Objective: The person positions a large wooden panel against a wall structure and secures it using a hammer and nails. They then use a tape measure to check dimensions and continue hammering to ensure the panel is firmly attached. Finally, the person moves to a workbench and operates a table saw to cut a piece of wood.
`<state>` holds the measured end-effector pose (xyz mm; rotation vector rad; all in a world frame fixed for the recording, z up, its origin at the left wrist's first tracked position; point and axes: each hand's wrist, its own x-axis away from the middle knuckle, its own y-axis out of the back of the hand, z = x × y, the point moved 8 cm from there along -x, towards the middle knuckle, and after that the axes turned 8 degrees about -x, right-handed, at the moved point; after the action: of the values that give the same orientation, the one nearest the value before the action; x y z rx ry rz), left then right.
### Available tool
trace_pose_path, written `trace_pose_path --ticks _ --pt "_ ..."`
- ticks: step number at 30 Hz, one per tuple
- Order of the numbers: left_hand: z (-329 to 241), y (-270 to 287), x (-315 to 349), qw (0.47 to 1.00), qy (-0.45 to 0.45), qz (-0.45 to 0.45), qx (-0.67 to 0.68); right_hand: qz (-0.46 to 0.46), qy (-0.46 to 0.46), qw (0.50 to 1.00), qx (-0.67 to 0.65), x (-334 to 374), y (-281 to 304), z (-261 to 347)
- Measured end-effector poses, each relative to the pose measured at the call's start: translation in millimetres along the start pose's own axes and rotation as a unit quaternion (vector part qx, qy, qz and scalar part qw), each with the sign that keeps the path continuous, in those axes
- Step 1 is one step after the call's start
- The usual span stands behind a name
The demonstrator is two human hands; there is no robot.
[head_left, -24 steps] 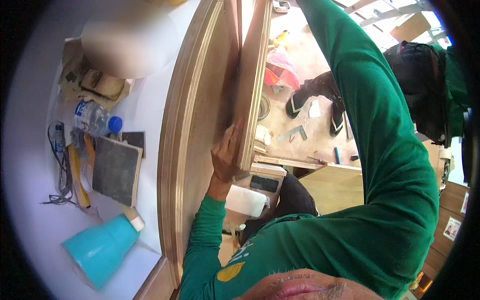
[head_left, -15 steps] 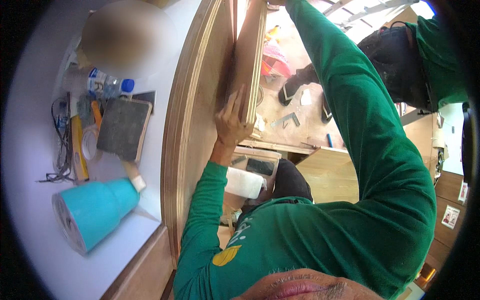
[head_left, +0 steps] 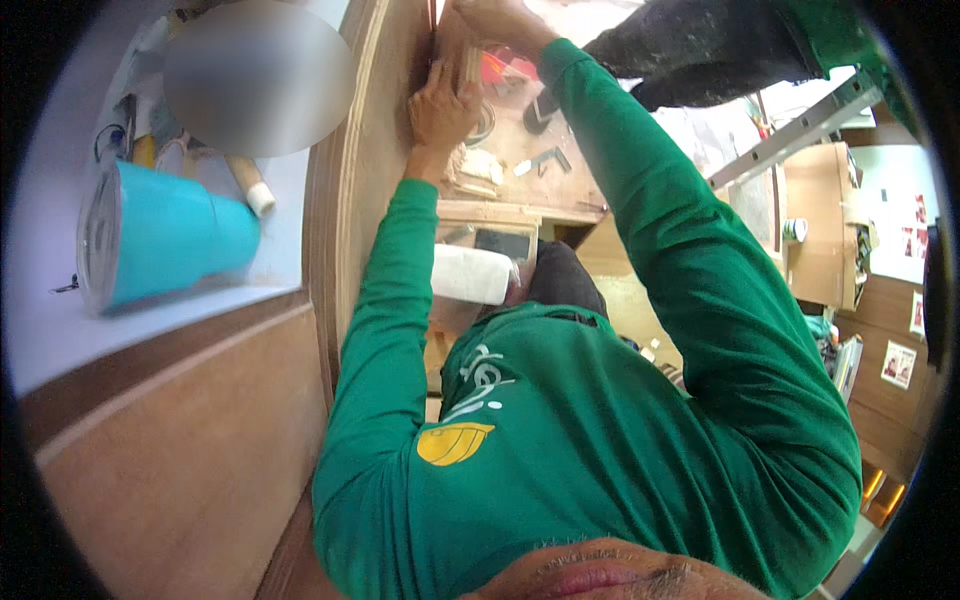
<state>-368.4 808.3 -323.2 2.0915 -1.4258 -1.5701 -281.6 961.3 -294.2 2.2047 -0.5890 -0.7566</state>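
Observation:
Near the top centre, my left hand has its fingers on a narrow plywood board, which stands against the inner face of a larger wooden panel. Farther up, at the frame's top edge, my right hand is bent round the far part of the same board. Its fingertips are partly cut off. Both arms are in green sleeves, the right one stretched far forward. Below my left hand, a roll of tape and a crumpled pale piece lie on a wooden surface.
On the left, a turquoise tumbler lies on a white ledge beside a wooden-handled tool. A small metal square sits ahead. Another person's dark-trousered legs are at upper right, near a metal ladder rail. A white block is below.
My view has shifted, and the tumbler appears higher. My right arm is drawn in, bringing its hand into sight closer to my left. The other person's legs have moved.

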Motion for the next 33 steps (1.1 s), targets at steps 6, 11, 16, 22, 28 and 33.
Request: trace_pose_path --ticks 6,11,16,22,28,33 --pt "-9 -20 1 0.999 -0.045 0.004 0.010 -0.025 -0.058 0.984 -0.165 77 121 50" --pt "-5 -9 -1 1.000 0.012 0.012 -0.019 0.050 -0.345 0.700 -0.623 163 212 135" --pt "-20 11 0 0.999 0.041 0.004 0.016 0.096 -0.332 0.653 -0.674 219 271 149" --pt "10 35 8 0.985 0.169 -0.022 0.031 0.166 -0.435 0.560 -0.685 301 211 115" --pt "-1 68 43 0.963 0.192 -0.185 -0.035 0.217 -0.433 0.486 -0.728 371 95 158" --pt "-44 97 38 0.936 0.156 -0.203 -0.242 0.203 -0.432 0.406 -0.779 362 27 154"
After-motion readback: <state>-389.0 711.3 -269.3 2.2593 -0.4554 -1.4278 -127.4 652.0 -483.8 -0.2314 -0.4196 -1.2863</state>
